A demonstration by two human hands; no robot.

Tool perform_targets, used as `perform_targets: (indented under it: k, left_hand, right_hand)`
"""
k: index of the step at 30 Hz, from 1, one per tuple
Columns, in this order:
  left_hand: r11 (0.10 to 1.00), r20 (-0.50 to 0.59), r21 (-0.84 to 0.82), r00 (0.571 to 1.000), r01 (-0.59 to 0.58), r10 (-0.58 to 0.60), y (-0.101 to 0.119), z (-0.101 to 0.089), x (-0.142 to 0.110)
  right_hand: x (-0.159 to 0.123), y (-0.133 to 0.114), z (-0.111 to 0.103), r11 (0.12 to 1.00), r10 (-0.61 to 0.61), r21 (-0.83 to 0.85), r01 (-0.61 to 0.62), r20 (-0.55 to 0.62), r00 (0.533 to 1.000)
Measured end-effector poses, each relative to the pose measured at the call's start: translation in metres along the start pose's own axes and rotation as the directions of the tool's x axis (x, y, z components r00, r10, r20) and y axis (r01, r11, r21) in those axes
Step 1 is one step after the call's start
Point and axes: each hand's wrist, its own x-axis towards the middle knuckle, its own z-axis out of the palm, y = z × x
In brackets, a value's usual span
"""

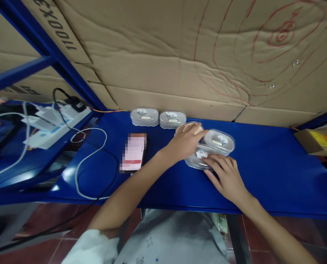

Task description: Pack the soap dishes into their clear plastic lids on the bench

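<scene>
A small group of oval, clear plastic cases sits near the middle of the blue shelf. My left hand (187, 142) lies over the back-left case (182, 127), its fingers bent around the top, hiding most of it. My right hand (229, 175) touches the right end of the front case (194, 161) with fingertips and thumb spread apart. That front case carries a round white label. To the right, a third labelled case (220, 142) lies close to both hands. Two more similar cases, a left one (144, 117) and a right one (173, 120), stand side by side against the cardboard.
A phone (133, 152) lies left of my forearm, its screen blurred. White and black cables run from a white power strip (55, 126) across the left side. Cardboard (152, 55) walls the back. An open carton (319, 142) stands at the right end of the blue shelf (276, 172).
</scene>
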Motion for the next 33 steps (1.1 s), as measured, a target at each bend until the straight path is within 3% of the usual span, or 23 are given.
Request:
perform_targets:
  k: [3,5,9,14,20,26,33]
  left_hand:
    - [0.977,-0.113,0.055,0.974,0.205,-0.198,-0.023,-0.007,0.002]
    - [0.926,-0.057,0.098,0.931,0.365,-0.361,-0.039,-0.006,0.0]
    - [0.897,0.014,0.117,0.902,0.427,-0.432,-0.055,0.003,-0.015]
    - [0.867,-0.018,0.152,0.878,0.474,-0.477,-0.033,0.012,-0.045]
    - [0.872,-0.097,0.173,0.889,0.458,-0.447,-0.006,0.025,-0.077]
    - [0.903,-0.247,0.148,0.899,0.404,-0.362,0.0,0.042,-0.11]
    - [0.922,-0.347,0.173,0.898,0.346,-0.272,-0.011,0.055,-0.125]
  right_hand:
    - [0.024,0.006,-0.004,0.999,-0.025,0.027,0.024,0.017,1.0]
    - [0.04,0.008,0.002,1.0,-0.029,0.015,0.028,0.065,0.997]
    - [0.059,0.01,0.018,0.999,-0.009,-0.041,0.015,0.145,0.989]
    - [0.056,0.019,0.02,0.998,0.03,-0.064,-0.023,0.109,0.994]
    - [0.047,0.034,0.012,0.994,-0.032,-0.099,0.047,0.145,0.989]
    - [0.045,0.054,0.018,0.992,-0.047,-0.112,0.054,0.06,0.997]
    - [0.041,0.031,0.025,0.973,-0.139,-0.178,0.148,0.064,0.988]
